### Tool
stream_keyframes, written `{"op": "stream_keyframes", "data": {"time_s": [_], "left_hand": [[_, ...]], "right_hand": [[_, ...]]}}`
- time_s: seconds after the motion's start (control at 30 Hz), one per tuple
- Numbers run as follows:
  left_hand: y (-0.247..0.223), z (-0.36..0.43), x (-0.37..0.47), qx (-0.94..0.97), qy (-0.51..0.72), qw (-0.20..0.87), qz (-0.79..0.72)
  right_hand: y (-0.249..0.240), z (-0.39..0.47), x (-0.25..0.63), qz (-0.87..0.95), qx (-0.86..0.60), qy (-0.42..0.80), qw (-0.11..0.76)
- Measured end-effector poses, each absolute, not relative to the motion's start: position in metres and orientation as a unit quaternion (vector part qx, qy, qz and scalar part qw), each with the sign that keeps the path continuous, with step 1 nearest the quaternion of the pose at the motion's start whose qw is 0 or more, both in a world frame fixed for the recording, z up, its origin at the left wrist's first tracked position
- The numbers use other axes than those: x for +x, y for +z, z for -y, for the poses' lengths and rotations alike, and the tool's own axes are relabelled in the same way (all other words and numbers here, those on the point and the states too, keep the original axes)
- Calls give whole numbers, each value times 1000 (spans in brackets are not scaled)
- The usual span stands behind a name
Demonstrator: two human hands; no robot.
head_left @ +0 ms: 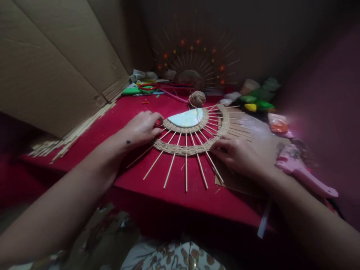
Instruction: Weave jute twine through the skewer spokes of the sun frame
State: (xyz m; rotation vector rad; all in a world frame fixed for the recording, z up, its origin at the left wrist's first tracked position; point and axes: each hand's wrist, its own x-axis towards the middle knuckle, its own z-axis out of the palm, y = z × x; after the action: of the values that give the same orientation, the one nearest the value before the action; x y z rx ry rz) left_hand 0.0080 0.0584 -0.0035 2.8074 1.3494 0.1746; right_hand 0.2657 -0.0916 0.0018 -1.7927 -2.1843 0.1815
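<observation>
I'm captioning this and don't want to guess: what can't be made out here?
All in the head view:
- Right hand: its curled fingers hide whether it pinches the woven band.
- Left hand: its curl hides whether it grips anything.
- Patterned cloth: cut off by the bottom edge.
- Orange packet: contents too small and blurred.

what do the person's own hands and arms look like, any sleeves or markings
The left hand and right hand are ungloved, and no sleeve shows on either visible forearm. A small dark spot marks the left wrist area; its nature is unclear.
</observation>
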Motion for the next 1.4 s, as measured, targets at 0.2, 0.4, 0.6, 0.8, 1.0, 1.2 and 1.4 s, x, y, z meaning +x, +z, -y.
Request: {"op": "stream_keyframes", "data": {"time_s": [0.2,0.4,0.6,0.8,1.0,1.2,1.4], "left_hand": [[4,-71,10,907,14,-49,-418],[14,-74,12,898,130,-18,-419],[17,-42,11,932,137,277,-190],[16,-37,15,949,50,258,-172],[5,-37,19,952,74,248,-164],[-2,-37,19,955,120,248,-112],[-7,-39,21,954,115,256,-101]], "right_hand": [[9,94,243,776,-603,141,119],[8,91,216,783,-587,144,144],[0,92,218,765,-595,156,189],[-3,93,225,750,-601,153,231],[1,100,226,768,-576,141,243],[2,108,224,818,-522,131,202],[3,116,221,886,-417,151,137]]}}
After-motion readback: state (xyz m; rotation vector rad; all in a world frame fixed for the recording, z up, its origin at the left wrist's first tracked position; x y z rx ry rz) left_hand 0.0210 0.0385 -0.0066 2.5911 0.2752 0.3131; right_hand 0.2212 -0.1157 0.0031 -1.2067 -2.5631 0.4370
